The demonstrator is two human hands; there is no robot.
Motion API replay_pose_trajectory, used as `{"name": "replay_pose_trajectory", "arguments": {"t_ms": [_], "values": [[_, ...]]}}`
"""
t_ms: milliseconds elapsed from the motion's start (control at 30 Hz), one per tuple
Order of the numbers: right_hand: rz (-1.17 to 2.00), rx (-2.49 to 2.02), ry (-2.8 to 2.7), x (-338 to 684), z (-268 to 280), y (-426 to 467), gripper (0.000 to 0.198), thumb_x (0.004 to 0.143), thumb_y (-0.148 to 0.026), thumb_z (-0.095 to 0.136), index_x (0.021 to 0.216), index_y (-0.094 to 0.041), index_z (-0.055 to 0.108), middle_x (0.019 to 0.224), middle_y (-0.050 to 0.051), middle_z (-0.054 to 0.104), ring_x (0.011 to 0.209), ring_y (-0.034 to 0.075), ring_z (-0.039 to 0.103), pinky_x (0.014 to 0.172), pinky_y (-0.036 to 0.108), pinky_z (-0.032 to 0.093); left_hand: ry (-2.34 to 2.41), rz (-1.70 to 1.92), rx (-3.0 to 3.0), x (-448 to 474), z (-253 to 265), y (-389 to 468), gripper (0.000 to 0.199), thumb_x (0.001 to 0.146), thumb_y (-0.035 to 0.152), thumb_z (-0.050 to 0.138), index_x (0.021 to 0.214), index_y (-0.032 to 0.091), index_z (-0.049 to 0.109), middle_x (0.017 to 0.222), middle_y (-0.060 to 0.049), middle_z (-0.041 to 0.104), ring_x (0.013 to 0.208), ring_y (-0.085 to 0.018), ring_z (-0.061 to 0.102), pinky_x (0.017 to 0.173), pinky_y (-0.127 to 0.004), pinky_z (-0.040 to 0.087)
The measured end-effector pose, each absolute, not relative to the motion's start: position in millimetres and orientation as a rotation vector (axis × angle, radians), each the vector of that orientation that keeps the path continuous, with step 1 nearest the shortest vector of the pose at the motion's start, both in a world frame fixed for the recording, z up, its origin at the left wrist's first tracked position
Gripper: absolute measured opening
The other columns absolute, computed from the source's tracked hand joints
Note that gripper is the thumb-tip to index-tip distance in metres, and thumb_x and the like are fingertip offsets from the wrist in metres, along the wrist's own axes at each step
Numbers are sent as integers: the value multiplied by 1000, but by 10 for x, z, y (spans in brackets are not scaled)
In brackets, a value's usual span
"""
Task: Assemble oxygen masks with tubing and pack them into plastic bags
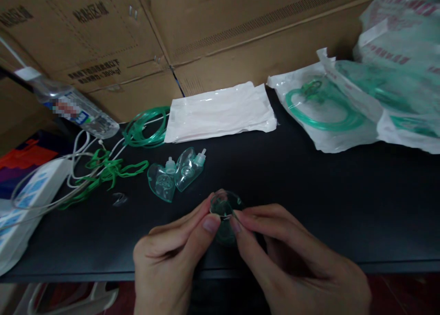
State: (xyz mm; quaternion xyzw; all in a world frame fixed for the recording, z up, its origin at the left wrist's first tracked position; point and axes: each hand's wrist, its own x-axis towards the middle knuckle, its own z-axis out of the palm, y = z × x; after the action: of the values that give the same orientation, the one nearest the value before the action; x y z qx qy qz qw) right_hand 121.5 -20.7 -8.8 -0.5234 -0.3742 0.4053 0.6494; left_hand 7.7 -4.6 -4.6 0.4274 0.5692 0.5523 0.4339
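Note:
A clear green oxygen mask (225, 233) is held between both hands near the table's front edge. My left hand (173, 251) pinches its left side between thumb and fingers. On the other side, the thumb and fingertips of my right hand (292, 255) are closed on the rim; part of the mask is hidden behind the fingers. Just beyond lie two mask pieces (164, 181) of clear green plastic with pale connectors. Green elastic straps (110, 166) are heaped to the left, and a small scrap of clear plastic (120, 198) lies near them.
Coiled green tubing (146, 127) and white packets (220, 113) lie at the back. Bagged mask sets (330, 109) are on the right. A plastic bottle (74, 104), white cables and a power strip (30, 209) stand left. Cardboard (220, 35) walls the rear.

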Motion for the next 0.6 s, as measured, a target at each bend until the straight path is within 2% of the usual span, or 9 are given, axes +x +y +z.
{"name": "replay_pose_trajectory", "arguments": {"t_ms": [233,400,500,600], "values": [[1106,-1075,-793,1303,-140,-146,34,74,-3,80,79,-37,86,81,-4,84,69,18,81,55,19,66,1401,1401,1050,53,-66,-57,9,78,25,88,83,32,84,96,1,83,94,-23,81,89,-24,63],[1266,-946,-809,1395,-155,-73,38,75,-4,82,84,-41,85,86,-6,85,73,18,83,69,22,70,1395,1390,1040,67,-45,-64,6,77,30,88,82,32,84,95,1,83,94,-24,81,89,-26,65],[1355,-963,-803,1429,-143,-55,31,76,-9,83,83,-38,86,88,-4,85,77,21,83,73,25,71,1433,1397,1038,97,-16,-70,9,78,25,87,83,32,85,96,2,83,95,-23,81,91,-28,65],[1405,-927,-800,1436,-124,-47,32,77,-8,82,83,-39,85,88,-6,85,80,19,83,77,21,69,1460,1401,1028,130,18,-73,12,78,21,85,83,32,85,96,2,83,95,-24,81,93,-32,64]]}}
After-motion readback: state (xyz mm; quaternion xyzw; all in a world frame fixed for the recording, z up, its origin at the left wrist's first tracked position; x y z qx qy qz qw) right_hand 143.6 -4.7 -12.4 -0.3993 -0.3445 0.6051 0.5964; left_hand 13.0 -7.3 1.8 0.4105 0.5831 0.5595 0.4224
